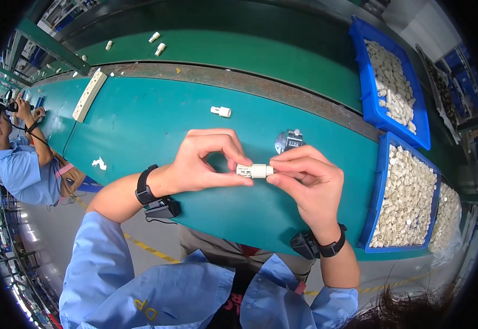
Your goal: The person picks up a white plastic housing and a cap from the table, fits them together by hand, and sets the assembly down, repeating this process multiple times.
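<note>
Above the near part of the bench, a small white cylindrical plastic fitting (258,171) is held level between both hands. My left hand (210,159) pinches its slotted, marked end between thumb and fingers. At the smooth narrower end, the thumb and fingertips of my right hand (311,176) are closed on it. Whether the fitting is one piece or two joined pieces cannot be made out. A similar white fitting (221,112) lies on its side farther back on the bench. Just beyond my right fingers sits a metal tally counter (291,141).
To the right, a blue bin (375,203) holds many small white parts, beside a clear bag (446,219) of more. Behind it another blue bin (366,82) is heaped with fittings. A green conveyor belt (239,60) carries several fittings. A power strip (89,96) and co-worker (25,170) are left.
</note>
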Motion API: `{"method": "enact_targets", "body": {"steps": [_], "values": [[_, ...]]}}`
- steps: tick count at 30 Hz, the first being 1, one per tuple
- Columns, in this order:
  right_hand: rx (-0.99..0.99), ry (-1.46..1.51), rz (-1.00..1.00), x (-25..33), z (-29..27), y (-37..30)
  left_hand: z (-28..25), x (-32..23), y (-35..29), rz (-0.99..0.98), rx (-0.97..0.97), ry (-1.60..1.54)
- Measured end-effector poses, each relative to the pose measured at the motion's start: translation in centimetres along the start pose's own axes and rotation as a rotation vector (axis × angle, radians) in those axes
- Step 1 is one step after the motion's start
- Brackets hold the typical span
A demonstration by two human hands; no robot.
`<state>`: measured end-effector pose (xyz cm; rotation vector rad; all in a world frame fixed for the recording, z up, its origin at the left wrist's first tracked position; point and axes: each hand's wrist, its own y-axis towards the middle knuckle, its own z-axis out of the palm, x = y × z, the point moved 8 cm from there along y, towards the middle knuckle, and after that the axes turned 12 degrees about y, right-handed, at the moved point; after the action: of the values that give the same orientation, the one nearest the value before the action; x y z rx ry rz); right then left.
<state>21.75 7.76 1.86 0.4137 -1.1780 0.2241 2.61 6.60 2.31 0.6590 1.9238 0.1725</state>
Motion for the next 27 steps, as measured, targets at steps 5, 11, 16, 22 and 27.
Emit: {"method": "enact_targets", "body": {"steps": [5, 11, 16, 22, 27], "values": [[0.062, -0.126, -0.069, 0.7, -0.3, 0.0, 0.8, 0.1, 0.3, -0.024, 0.015, -0.03], [0.061, -0.028, 0.146, -0.2, -0.5, -0.1, 2.0, 0.3, 1.8, -0.008, 0.045, -0.102], [0.057, 0.277, 0.43, -1.8, -3.2, 0.2, 1.7, 0.1, 1.4, -0.159, 0.105, -0.195], [-0.398, 0.548, -0.021, 4.1, -7.6, 1.6, 0.0, 0.5, -0.3, -0.183, 0.115, -0.036], [-0.134, -0.52, -0.092, 2.3, -6.0, 1.9, -1.5, 0.7, 1.4, -0.186, 0.142, 0.352]]}}
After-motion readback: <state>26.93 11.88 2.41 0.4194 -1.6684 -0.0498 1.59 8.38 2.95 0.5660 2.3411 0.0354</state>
